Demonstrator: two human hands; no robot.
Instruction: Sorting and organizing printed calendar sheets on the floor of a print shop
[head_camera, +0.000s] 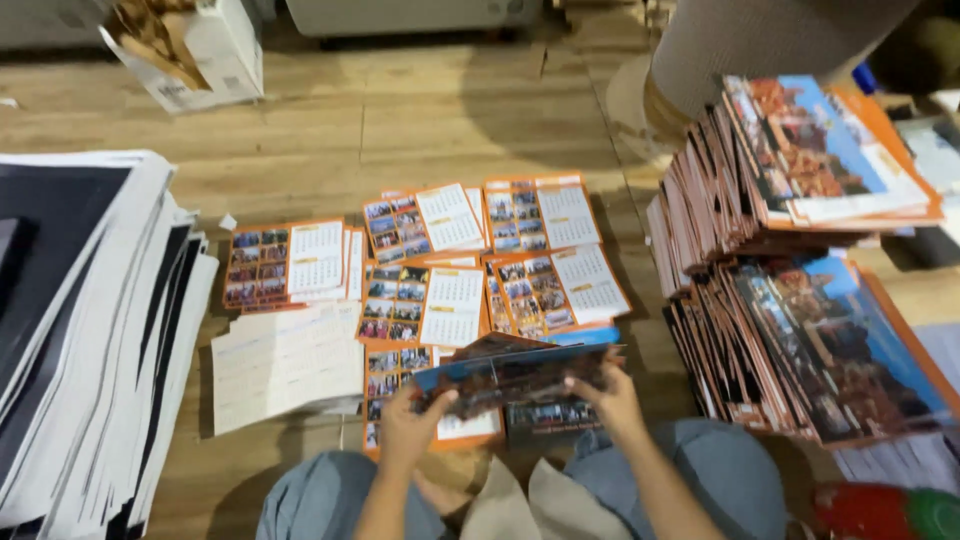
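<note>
both hands grip one printed sheet (515, 372) held flat and slightly tilted over the lap, low centre of the head view. left hand (410, 425) is clamped on its left edge, thumb on top; right hand (612, 398) is clamped on its right edge, fingers curled over the top. the hands are apart, one at each end of the sheet. the sheet is blurred, dark photo print with a blue border.

under and beyond it, on the wooden floor (400, 130), lie small piles of calendar pages (455, 270) with orange borders, photo grids on the left half and date grids on the right, overlapping each other. just left of them a pale stack of plain date sheets (285, 362). far left, a tall stack of black and white sheets (85, 330). on the right two leaning stacks of orange-edged colour prints (800, 250), one above the other in the picture. a cardboard box (190, 50) stands top left, well apart from the hands. the person's knees in blue-grey trousers (700, 470) show at the bottom, with a red and green object (885, 512) at the bottom right corner, too blurred to tell.
</note>
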